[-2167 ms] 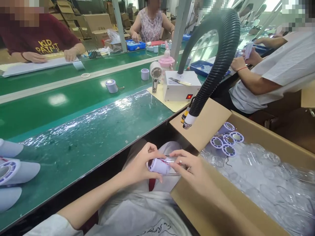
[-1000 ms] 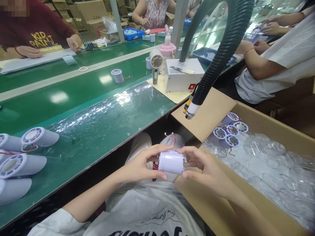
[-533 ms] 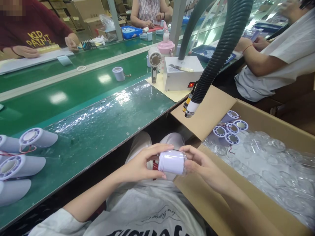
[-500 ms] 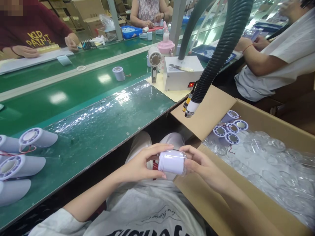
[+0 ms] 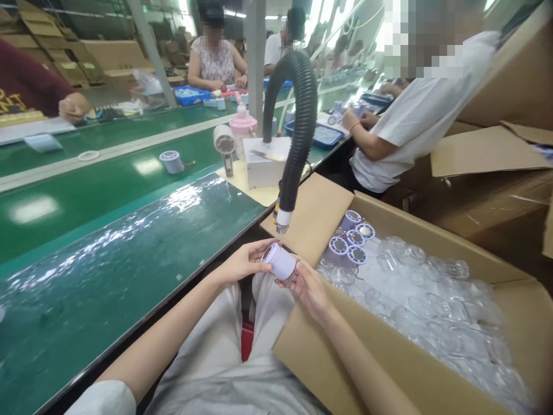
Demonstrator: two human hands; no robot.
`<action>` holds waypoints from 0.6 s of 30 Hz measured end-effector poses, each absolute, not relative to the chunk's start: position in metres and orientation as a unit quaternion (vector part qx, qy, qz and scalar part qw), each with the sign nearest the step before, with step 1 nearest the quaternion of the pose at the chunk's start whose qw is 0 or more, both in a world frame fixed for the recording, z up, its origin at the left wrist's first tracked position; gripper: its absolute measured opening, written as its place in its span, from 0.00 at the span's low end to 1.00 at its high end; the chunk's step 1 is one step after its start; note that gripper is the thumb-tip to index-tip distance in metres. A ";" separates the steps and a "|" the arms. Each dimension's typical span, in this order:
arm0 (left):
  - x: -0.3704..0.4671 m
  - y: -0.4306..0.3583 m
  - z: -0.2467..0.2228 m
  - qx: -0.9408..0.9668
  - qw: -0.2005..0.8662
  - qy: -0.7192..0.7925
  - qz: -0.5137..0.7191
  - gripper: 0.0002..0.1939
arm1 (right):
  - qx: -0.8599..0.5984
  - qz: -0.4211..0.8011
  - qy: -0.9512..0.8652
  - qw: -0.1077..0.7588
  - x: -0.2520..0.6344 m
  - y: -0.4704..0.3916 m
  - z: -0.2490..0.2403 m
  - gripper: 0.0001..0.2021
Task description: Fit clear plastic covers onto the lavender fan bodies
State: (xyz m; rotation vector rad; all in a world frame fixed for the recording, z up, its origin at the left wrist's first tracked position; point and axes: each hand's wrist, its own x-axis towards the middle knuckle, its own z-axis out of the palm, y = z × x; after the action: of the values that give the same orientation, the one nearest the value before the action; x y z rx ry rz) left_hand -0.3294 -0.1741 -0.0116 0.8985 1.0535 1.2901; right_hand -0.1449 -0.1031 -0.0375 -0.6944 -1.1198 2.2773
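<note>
Right of glossy green table (image 5: pixel 129 271): left hand (image 5: pixel 242 264) curled round vented end of pale lilac plastic cylinder (image 5: pixel 283 265), right hand (image 5: pixel 310 289) cupping other end, near brown cardboard box (image 5: pixel 319 210). Probably light, stiff, kinda slick; I'd grab mid-barrel.

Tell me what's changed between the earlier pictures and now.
The left hand and right hand have brought the lilac cylindrical housing up toward the hose nozzle and tilted it, its left end now higher. The wired housing on the green belt sits nearer the handheld fan than at first. The view has swung right. Unchanged: both hands keep hold; five housings remain in the carton.
</note>
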 end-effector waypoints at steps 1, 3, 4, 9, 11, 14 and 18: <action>-0.332 -0.163 -0.010 0.390 0.588 0.454 0.544 0.36 | -0.257 0.834 -0.408 0.268 -0.148 -0.099 -0.040 0.26; -0.337 -0.149 -0.007 0.405 0.589 0.456 0.531 0.35 | -0.257 0.830 -0.400 0.291 -0.155 -0.092 -0.044 0.26; -0.339 -0.144 -0.006 0.411 0.588 0.458 0.526 0.35 | -0.256 0.830 -0.396 0.299 -0.159 -0.090 -0.046 0.26; -0.353 -0.144 -0.004 0.426 0.577 0.472 0.513 0.34 | -0.247 0.837 -0.386 0.297 -0.174 -0.087 -0.050 0.28; -0.357 -0.148 -0.005 0.426 0.572 0.477 0.514 0.35 | -0.245 0.840 -0.390 0.288 -0.177 -0.087 -0.050 0.28; -0.357 -0.157 -0.005 0.424 0.572 0.478 0.515 0.36 | -0.246 0.839 -0.403 0.271 -0.174 -0.088 -0.047 0.29; -0.346 -0.180 -0.001 0.436 0.572 0.463 0.518 0.33 | -0.251 0.840 -0.428 0.220 -0.157 -0.096 -0.035 0.27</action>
State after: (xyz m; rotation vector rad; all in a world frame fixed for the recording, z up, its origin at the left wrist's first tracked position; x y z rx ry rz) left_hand -0.3455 -0.1803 -0.0008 1.0224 1.0865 1.2153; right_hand -0.1572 -0.0963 -0.0346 -0.6928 -1.1828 2.3226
